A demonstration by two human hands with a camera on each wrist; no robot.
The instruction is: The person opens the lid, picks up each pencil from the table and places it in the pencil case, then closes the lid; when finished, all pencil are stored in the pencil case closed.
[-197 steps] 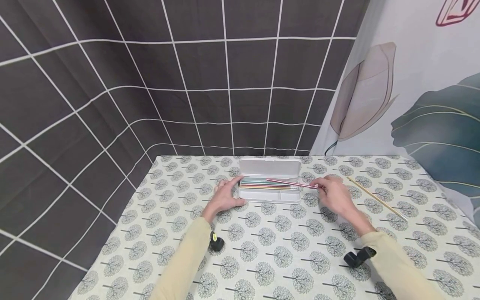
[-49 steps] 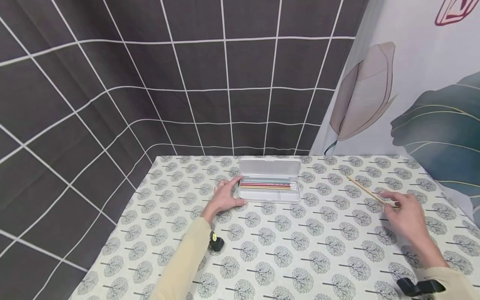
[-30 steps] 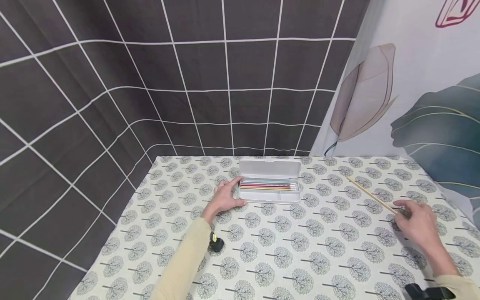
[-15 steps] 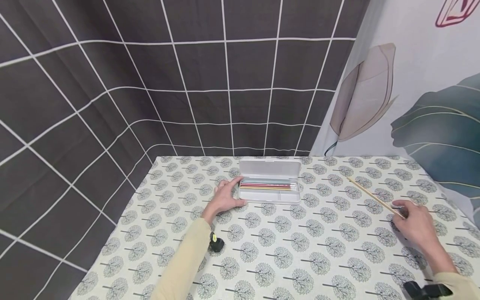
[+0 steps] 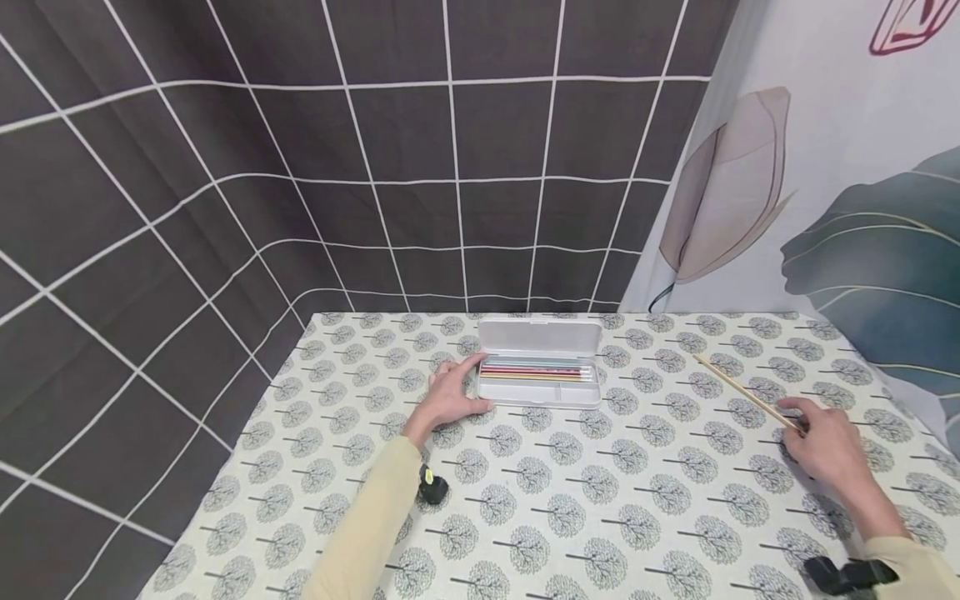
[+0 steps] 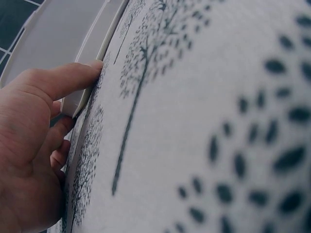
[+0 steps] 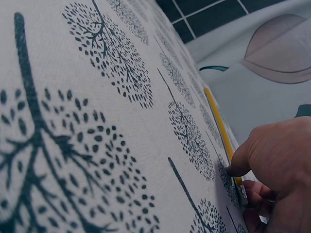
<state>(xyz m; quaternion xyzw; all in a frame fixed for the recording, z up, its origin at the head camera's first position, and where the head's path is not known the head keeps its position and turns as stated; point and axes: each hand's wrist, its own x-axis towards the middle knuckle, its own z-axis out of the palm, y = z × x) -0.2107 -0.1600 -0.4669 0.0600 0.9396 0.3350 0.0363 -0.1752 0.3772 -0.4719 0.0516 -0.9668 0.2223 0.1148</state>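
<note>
A white pencil case [image 5: 517,392] lies with its lid raised, at the far middle of the table. Several coloured pencils [image 5: 536,372] lie side by side in its rear part. My left hand [image 5: 448,393] grips the left end of the case between thumb and fingers; the left wrist view shows the thumb [image 6: 73,80] against its front edge. On the right, a yellow pencil [image 5: 738,387] lies slanted on the cloth. My right hand [image 5: 828,442] pinches its near end, with the thumb [image 7: 243,158] on one side and the fingers partly hidden on the other.
A cream tablecloth [image 5: 570,500] with tree prints covers the table. Behind it hangs a dark curtain [image 5: 397,208] with white grid lines. A white curtain with leaf prints [image 5: 885,275] hangs at the right. Each wrist wears a black camera mount [image 5: 432,485].
The dark red pencil that my right hand held over the case now lies in it. My right hand has moved right to the yellow pencil. The left hand stays on the case.
</note>
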